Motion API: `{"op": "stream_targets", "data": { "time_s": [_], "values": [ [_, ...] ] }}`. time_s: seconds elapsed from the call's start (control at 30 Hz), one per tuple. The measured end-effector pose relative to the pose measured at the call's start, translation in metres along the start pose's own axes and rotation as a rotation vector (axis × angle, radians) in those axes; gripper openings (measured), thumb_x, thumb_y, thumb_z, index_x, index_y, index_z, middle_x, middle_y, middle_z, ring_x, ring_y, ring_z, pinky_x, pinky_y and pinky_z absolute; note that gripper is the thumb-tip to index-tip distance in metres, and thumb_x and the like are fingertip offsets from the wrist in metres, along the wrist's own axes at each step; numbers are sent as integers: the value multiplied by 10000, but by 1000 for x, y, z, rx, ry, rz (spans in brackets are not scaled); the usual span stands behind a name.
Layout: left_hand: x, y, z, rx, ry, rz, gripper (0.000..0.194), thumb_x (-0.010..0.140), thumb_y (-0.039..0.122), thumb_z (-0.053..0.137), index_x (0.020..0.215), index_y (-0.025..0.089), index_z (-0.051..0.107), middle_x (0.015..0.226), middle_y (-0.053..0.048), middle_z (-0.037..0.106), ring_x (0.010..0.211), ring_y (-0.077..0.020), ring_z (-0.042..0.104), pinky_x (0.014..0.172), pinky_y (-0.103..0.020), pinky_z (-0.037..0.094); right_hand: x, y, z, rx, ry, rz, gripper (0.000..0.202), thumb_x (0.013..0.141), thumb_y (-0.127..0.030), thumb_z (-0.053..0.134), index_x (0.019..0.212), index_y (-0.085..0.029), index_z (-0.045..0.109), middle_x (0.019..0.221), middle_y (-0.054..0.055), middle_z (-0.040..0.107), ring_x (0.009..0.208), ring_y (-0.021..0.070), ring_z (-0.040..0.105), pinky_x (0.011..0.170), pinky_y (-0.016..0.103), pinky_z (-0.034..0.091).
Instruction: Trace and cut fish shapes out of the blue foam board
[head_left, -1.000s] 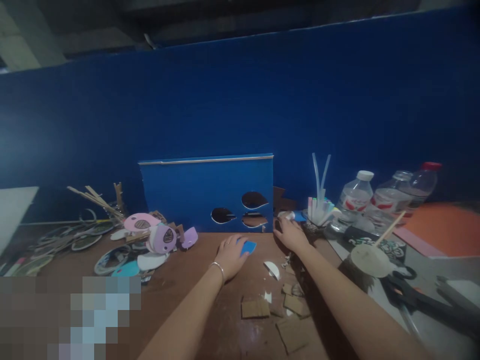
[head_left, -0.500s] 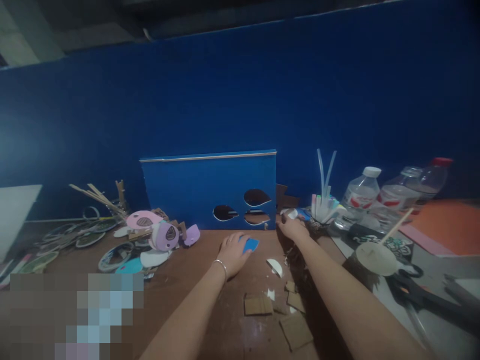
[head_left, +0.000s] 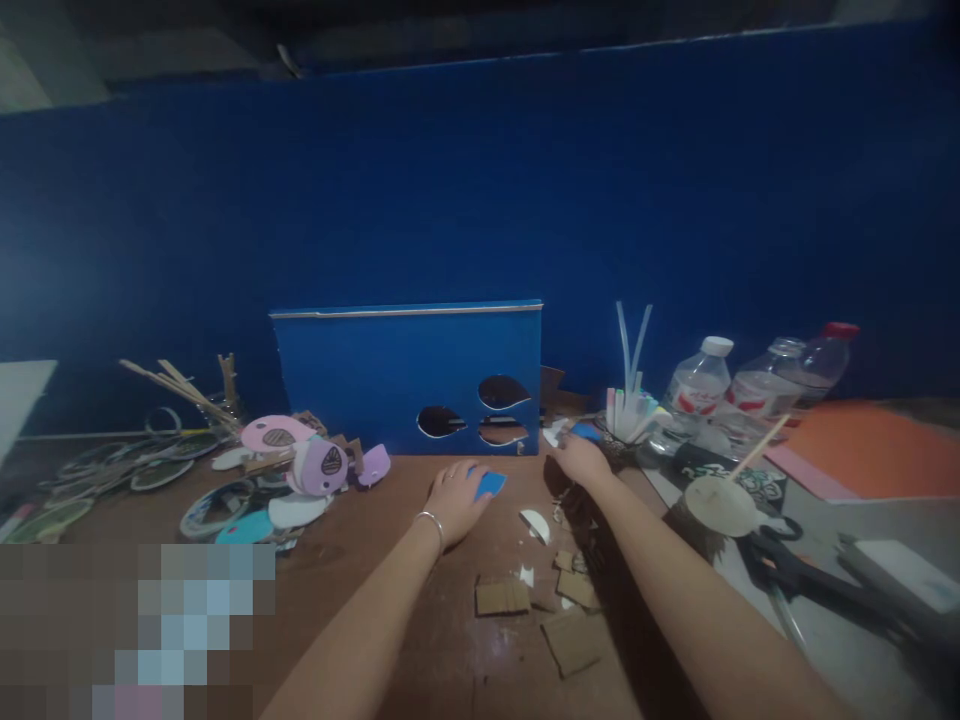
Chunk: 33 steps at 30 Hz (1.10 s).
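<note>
My left hand, with a bracelet at the wrist, rests low over the brown table, its fingers closed on a small blue piece. My right hand reaches to the right of the upright blue board; its fingertips are by a white scrap and another blue piece, and whether it grips either is too small to tell. Three leaf-shaped holes show in the board's lower right. Between my forearms lie a white half-round piece and several cardboard pieces.
Pink and purple paper fish, rings of tape and sticks lie left. At right are plastic bottles, a cup with straws, black scissors, a pale round lid with a stick and orange paper.
The whole view has shifted, so things appear slightly further left. My right hand's fingers have moved a little beside the white scrap. My left hand stays on the blue piece.
</note>
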<state>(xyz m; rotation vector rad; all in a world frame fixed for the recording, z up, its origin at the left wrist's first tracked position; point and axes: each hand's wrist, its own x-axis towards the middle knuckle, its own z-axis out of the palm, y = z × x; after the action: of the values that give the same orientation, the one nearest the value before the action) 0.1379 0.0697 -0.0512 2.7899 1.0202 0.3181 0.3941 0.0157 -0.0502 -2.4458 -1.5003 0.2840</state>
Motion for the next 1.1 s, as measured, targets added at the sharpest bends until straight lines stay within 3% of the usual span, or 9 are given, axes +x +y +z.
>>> {"op": "stream_targets", "data": {
  "time_s": [0.27,0.37,0.53,0.73,0.87,1.03,1.1],
  "values": [
    [-1,3,-3,-14,-7,-6,426,845,358,417,1250,234,468,1307,-81,466,1217,-263,393,1017,-449,284,-20,9,-22,-28,-39,-62,273,889,-344,506,1093,-174,567,1127,72,574,956,185,574,824,398,481],
    [-2,2,-3,-19,-14,1,423,852,371,406,1248,237,469,1304,-83,464,1222,-267,387,1012,-452,290,-17,10,-22,-23,3,-34,242,890,-318,501,1052,-166,597,1098,84,597,976,186,569,853,374,458],
    [-2,-1,-1,-14,-1,8,427,851,377,412,1247,231,473,1303,-80,467,1211,-261,397,1013,-447,294,-2,7,-14,-15,51,52,374,873,-334,532,1200,-155,500,1148,95,559,980,206,569,826,410,477],
    [-2,0,-1,-17,-17,0,440,845,385,422,1254,231,470,1315,-87,456,1224,-264,386,1022,-444,280,4,0,-16,-19,39,116,332,862,-332,553,1119,-123,549,1106,104,574,935,195,584,793,382,492],
    [-1,0,-3,-28,-19,0,440,844,394,422,1252,235,467,1309,-87,458,1230,-266,379,1018,-442,280,-13,-6,-29,-7,96,108,234,816,-291,585,957,-117,652,971,147,630,868,228,623,732,308,452],
    [0,2,-5,-44,-28,6,424,840,388,432,1236,244,476,1289,-77,477,1201,-260,398,1003,-436,291,-59,-20,-60,17,300,46,356,912,-296,331,1157,-201,571,1165,121,574,957,246,585,746,314,414],
    [0,2,-5,-42,-24,8,422,830,385,451,1225,237,484,1275,-77,489,1182,-263,412,990,-436,305,-87,-21,-75,55,381,-9,384,905,-354,331,1134,-197,596,1028,115,639,894,259,598,722,320,416]
  ]
}}
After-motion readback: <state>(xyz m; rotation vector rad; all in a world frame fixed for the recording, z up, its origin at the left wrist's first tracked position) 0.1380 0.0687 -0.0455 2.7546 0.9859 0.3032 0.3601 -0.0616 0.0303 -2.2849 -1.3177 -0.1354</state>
